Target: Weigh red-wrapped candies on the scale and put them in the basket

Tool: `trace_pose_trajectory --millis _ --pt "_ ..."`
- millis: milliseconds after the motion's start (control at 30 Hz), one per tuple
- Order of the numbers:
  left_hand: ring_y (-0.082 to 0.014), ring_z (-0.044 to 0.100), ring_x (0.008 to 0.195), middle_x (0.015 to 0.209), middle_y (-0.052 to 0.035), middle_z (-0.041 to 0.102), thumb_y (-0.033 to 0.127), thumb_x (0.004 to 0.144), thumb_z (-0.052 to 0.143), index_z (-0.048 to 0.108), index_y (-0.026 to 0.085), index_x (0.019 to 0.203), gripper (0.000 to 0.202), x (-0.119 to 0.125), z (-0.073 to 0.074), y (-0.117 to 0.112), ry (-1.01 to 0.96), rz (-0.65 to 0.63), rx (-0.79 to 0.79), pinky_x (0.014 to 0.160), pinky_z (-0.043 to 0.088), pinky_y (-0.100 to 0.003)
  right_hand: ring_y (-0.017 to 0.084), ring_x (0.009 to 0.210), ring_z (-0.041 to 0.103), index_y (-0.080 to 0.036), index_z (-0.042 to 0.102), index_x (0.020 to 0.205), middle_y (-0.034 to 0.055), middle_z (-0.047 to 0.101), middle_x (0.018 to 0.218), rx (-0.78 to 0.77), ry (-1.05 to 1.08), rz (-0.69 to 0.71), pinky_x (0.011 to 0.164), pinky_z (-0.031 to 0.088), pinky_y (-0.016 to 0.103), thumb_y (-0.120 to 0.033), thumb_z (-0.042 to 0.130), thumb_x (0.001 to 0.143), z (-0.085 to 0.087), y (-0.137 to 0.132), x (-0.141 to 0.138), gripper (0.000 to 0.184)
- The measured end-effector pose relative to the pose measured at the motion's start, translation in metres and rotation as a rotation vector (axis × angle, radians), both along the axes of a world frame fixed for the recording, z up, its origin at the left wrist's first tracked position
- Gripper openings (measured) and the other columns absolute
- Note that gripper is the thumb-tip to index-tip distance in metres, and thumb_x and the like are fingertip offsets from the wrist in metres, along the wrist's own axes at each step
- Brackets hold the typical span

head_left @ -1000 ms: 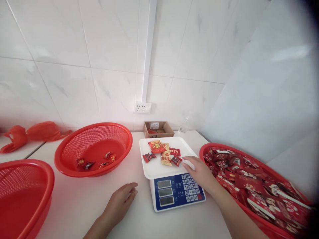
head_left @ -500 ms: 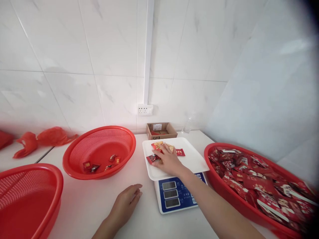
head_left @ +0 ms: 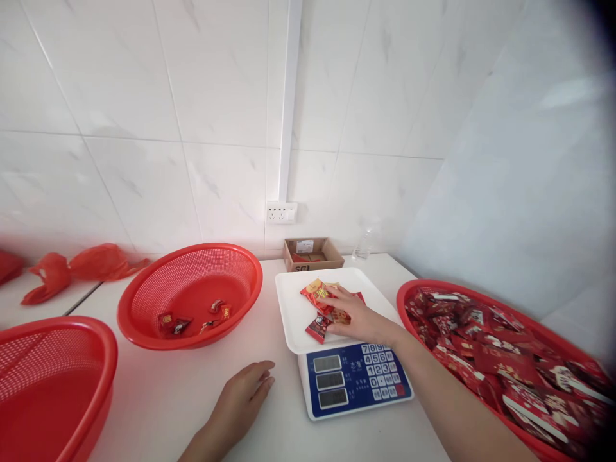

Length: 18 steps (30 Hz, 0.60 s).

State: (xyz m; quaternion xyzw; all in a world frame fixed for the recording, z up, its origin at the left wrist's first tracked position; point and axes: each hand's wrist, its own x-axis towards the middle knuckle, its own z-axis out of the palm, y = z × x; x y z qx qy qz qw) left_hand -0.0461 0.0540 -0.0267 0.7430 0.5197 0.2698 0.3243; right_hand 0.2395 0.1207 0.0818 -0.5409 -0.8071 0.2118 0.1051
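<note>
My right hand (head_left: 353,316) is on the white tray of a digital scale (head_left: 359,380), fingers curled around several small snack packets. A red and yellow packet (head_left: 315,292) shows beyond the fingertips, and a dark red packet (head_left: 317,328) lies by the thumb. Part of the pile is hidden under the palm. My left hand (head_left: 243,394) rests over the white table left of the scale, fingers loosely stretched and holding nothing. The scale's blue panel with its keypad faces me.
A red basket (head_left: 481,292) heaped with red packets stands at the right. A red basket (head_left: 190,273) with several packets is left of the scale, and another red basket (head_left: 103,359) sits nearer. Behind are a cardboard box (head_left: 327,262), a clear bottle (head_left: 362,247) and red plastic bags (head_left: 103,262).
My right hand has slid to the right across the tray, and the packets under it have shifted the same way. The left hand has stayed about where it was.
</note>
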Motion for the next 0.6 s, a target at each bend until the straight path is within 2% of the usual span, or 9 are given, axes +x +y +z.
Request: trace_pose_trajectory --millis 100,200,300,433,600 --pt "-0.0175 0.062 0.094 0.106 -0.002 0.067 0.035 0.086 0.043 0.06 0.026 0.111 0.031 0.0 0.001 0.0 0.015 -0.006 -0.014 0.083 0.049 -0.027 0.032 0.136 -0.002 -0.031 0.036 0.136 0.0047 0.012 0.15 0.019 -0.049 -0.084 0.107 0.008 0.055 -0.063 0.054 0.072 -0.005 0.001 -0.004 0.075" --pt "-0.0172 0.062 0.095 0.108 -0.0019 0.067 0.035 0.087 0.042 0.059 0.026 0.111 0.031 -0.001 -0.001 0.0 0.014 -0.008 -0.016 0.083 0.049 -0.027 0.037 0.135 -0.004 -0.036 0.034 0.136 0.003 0.011 0.15 0.034 -0.126 -0.141 0.102 0.002 0.063 -0.071 0.051 0.068 -0.016 0.006 -0.011 0.078" --pt "-0.0171 0.062 0.095 0.108 -0.0019 0.067 0.036 0.088 0.042 0.059 0.026 0.111 0.031 -0.001 -0.003 0.001 0.023 -0.01 -0.004 0.084 0.049 -0.027 0.038 0.135 0.002 -0.04 0.033 0.136 0.0009 0.013 0.15 0.059 -0.148 -0.139 0.102 0.005 0.063 -0.072 0.051 0.067 -0.023 0.011 -0.012 0.078" --pt "-0.0176 0.062 0.095 0.107 -0.0026 0.067 0.035 0.087 0.042 0.058 0.025 0.112 0.031 0.0 -0.001 0.002 0.046 -0.013 0.001 0.083 0.049 -0.028 0.036 0.134 0.011 -0.039 0.038 0.133 0.0013 0.016 0.15 0.081 -0.15 -0.104 0.104 0.011 0.058 -0.069 0.053 0.069 -0.02 0.015 -0.005 0.073" --pt "-0.0178 0.062 0.097 0.108 -0.0026 0.066 0.035 0.087 0.042 0.058 0.023 0.113 0.033 0.001 0.003 0.001 0.061 -0.024 -0.006 0.084 0.049 -0.029 0.033 0.134 0.014 -0.036 0.043 0.131 0.0011 0.016 0.149 0.098 -0.161 -0.081 0.106 0.014 0.052 -0.06 0.057 0.07 -0.019 0.013 0.007 0.068"
